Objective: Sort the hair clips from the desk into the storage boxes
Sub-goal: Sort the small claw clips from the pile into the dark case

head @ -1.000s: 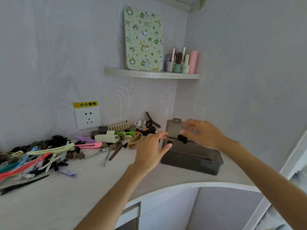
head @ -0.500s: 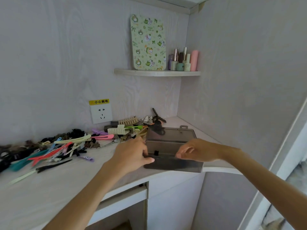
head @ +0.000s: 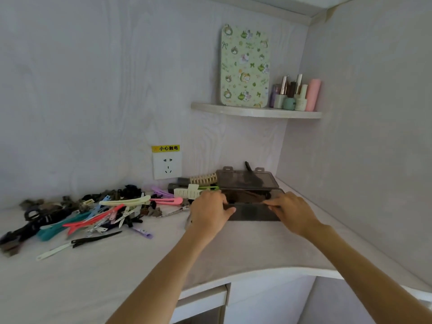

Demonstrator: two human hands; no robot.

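Left hand (head: 211, 212) gripped the near-left edge of the smoky storage box (head: 253, 212), right hand (head: 291, 210) pinched its near-right rim, likely to steady it, lid up. Hair clips (head: 93, 215) lay heaped on the surface (head: 117, 277) to the left, unsorted.

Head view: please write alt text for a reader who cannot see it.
Both hands, left hand and right hand, hold the front edge of an open dark storage box on a white desk. A pile of hair clips lies to its left.
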